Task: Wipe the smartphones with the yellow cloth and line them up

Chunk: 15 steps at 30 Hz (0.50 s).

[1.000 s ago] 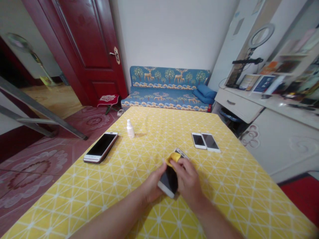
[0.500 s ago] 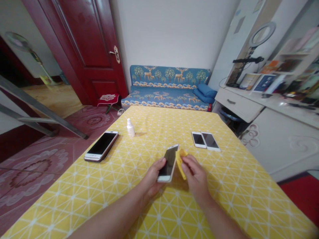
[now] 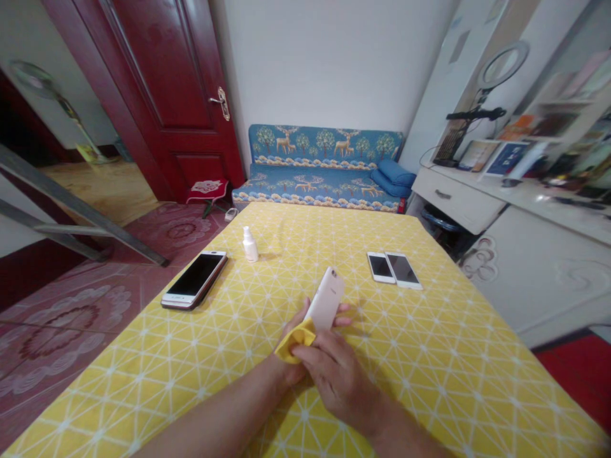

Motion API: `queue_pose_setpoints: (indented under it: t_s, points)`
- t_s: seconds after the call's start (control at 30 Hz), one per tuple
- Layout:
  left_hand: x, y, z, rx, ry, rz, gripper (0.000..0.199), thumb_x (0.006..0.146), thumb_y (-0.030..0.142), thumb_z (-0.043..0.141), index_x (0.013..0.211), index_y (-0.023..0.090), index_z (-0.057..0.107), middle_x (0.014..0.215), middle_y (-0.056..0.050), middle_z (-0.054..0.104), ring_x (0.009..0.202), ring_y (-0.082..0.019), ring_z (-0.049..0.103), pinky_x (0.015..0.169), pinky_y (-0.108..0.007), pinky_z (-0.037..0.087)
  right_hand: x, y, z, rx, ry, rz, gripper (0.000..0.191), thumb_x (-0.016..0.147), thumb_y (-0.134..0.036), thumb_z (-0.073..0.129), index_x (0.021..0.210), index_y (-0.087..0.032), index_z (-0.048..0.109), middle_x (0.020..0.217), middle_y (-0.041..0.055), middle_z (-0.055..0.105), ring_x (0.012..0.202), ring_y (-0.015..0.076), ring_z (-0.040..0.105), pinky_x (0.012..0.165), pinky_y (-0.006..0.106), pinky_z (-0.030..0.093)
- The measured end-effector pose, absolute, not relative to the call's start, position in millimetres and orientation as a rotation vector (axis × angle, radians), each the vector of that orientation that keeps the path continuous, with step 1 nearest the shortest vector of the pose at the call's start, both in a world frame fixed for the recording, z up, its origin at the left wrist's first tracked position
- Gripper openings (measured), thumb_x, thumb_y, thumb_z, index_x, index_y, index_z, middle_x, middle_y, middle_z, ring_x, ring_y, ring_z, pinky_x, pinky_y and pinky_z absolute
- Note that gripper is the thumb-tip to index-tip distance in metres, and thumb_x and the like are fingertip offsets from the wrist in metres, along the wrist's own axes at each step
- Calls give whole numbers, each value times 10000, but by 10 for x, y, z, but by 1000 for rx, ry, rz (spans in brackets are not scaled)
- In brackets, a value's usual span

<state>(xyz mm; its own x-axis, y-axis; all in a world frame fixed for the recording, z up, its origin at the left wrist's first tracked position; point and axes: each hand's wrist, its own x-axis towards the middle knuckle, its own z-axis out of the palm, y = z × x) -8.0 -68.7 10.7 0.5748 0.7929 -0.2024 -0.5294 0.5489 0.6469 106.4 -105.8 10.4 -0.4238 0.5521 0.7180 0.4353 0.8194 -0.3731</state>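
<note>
My left hand (image 3: 296,324) holds a white smartphone (image 3: 326,298) from beneath, its back and camera facing up and its fingertips showing past the right edge. In my right hand (image 3: 331,366) is a bunched yellow cloth (image 3: 294,341), pinched at the phone's lower end and partly covering my left hand. The phone's bottom edge is hidden by the cloth and fingers. Both hands are above the yellow patterned tablecloth (image 3: 229,375).
A white spray bottle (image 3: 250,245) stands at the table's left. Stacked phones (image 3: 195,280) lie near the left edge. Two white phones, a smaller one (image 3: 380,267) and a larger one (image 3: 403,271), lie side by side at right. Beyond the table is a blue sofa (image 3: 310,178).
The phone has been turned over, from screen up to back up. My right hand with the cloth has moved left and nearer to me, onto the phone's lower end.
</note>
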Motion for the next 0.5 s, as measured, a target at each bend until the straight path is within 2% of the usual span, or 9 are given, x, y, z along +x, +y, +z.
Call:
queue_pose_setpoints:
  t_s: [0.07,0.13,0.23,0.3,0.4,0.5]
  points:
    - [-79,-687,103,475,395,753,742,769,734,445,1202,157,622,1169,-116,641,1031,-223,626,903,-267,479,1058,-1049,88,-764,-2048,174,310,915,-122,458,1185,-200,589,876,55,592,816,173,584,742,307,529]
    - [-86,-680,88,372,301,702,736,780,707,465,1201,118,600,1196,-122,627,1079,-204,601,933,-241,450,1090,-1011,65,-821,-1984,188,364,914,-98,440,1239,-215,554,953,63,588,892,174,587,790,305,525]
    - [-98,-686,77,356,246,706,466,825,486,550,1077,102,628,1031,-106,680,952,-175,632,877,-270,464,1235,-903,43,-923,-1857,126,434,910,-67,419,1299,-234,514,1035,75,553,978,182,564,840,322,505]
    - [-96,-705,99,390,205,674,385,785,293,579,1113,93,610,1010,-109,684,943,-202,629,898,-352,456,1374,-821,48,-1007,-1764,49,447,912,-67,418,1312,-240,515,1021,71,532,956,179,554,824,327,495]
    - [-79,-726,159,398,115,579,589,670,162,563,1250,64,527,1176,-155,631,1137,-271,553,1037,-455,340,1553,-723,64,-1165,-1640,-17,419,921,-86,405,1290,-229,541,989,63,516,898,169,546,782,319,488]
    - [-83,-692,174,332,85,626,619,654,169,528,1265,68,510,1244,-153,596,1215,-264,502,1090,-415,273,1587,-692,53,-1215,-1639,13,381,928,-100,393,1253,-207,562,952,58,514,857,165,542,743,301,486]
